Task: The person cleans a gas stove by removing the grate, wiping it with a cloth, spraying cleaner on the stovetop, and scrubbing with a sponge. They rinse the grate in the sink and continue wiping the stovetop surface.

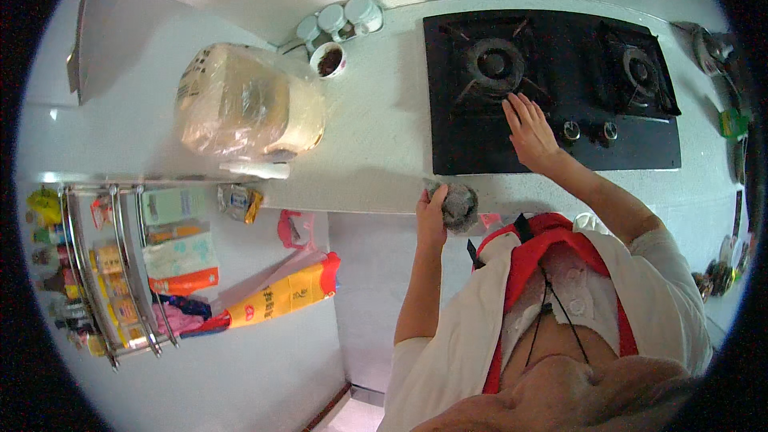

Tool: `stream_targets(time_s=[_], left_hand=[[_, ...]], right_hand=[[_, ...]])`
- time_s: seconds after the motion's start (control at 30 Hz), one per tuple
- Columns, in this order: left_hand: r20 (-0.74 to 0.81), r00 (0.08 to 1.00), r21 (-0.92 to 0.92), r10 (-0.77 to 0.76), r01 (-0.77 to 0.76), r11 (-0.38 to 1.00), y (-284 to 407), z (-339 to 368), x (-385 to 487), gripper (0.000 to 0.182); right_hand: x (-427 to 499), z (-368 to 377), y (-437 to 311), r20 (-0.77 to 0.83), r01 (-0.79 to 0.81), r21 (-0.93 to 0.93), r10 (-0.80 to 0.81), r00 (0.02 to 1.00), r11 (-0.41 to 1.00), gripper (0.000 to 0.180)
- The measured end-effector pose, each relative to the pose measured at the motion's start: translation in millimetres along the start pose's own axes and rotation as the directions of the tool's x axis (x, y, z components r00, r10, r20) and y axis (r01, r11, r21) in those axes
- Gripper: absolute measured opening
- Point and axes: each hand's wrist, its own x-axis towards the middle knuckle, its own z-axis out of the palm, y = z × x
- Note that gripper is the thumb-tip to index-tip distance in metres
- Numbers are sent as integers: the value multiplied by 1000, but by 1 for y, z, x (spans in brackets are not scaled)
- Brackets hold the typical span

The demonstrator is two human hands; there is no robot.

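My left hand (431, 217) grips a grey bunched cloth or scouring pad (461, 207) at the counter's front edge; its exact kind is blurred. Reaching over the black two-burner gas cooktop (474, 144), my right hand (531, 135) has its fingertips at the front of the left burner's pan support (459, 95). Its fingers are stretched out, with nothing visible in them. The round left burner (495, 65) lies just beyond those fingertips. Two control knobs, the left knob (571, 130) and the right knob (610, 131), sit right of my hand.
A plastic-wrapped appliance or container (246, 102) stands on the left of the pale counter (372, 132). Behind it are a cup with dark contents (329, 61) and several lidded jars (336, 18). A metal wall rack (114, 264) holds packets at lower left. Pans (708, 51) sit far right.
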Motion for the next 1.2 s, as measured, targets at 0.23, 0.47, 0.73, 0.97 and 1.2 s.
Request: stream_targets(time_s=[0.23, 0.47, 0.73, 0.97, 1.2], left_hand=[[86, 996, 31, -37, 35, 999, 13, 10, 12, 29], [138, 989, 47, -45, 39, 998, 9, 5, 15, 31], [69, 998, 96, -4, -2, 995, 3, -3, 8, 34], [71, 997, -75, -18, 23, 997, 9, -2, 13, 25], [399, 904, 22, 152, -176, 984, 17, 77, 24, 24]], right_hand=[[34, 30, 9, 183, -17, -45, 25, 983, 999, 42], [38, 38, 14, 228, -94, 5, 90, 970, 996, 33], [28, 27, 2, -75, -91, 17, 93, 993, 996, 39], [-28, 0, -25, 11, -155, 457, 169, 986, 876, 38], [-40, -21, -31, 222, -337, 890, 354, 909, 306, 36]])
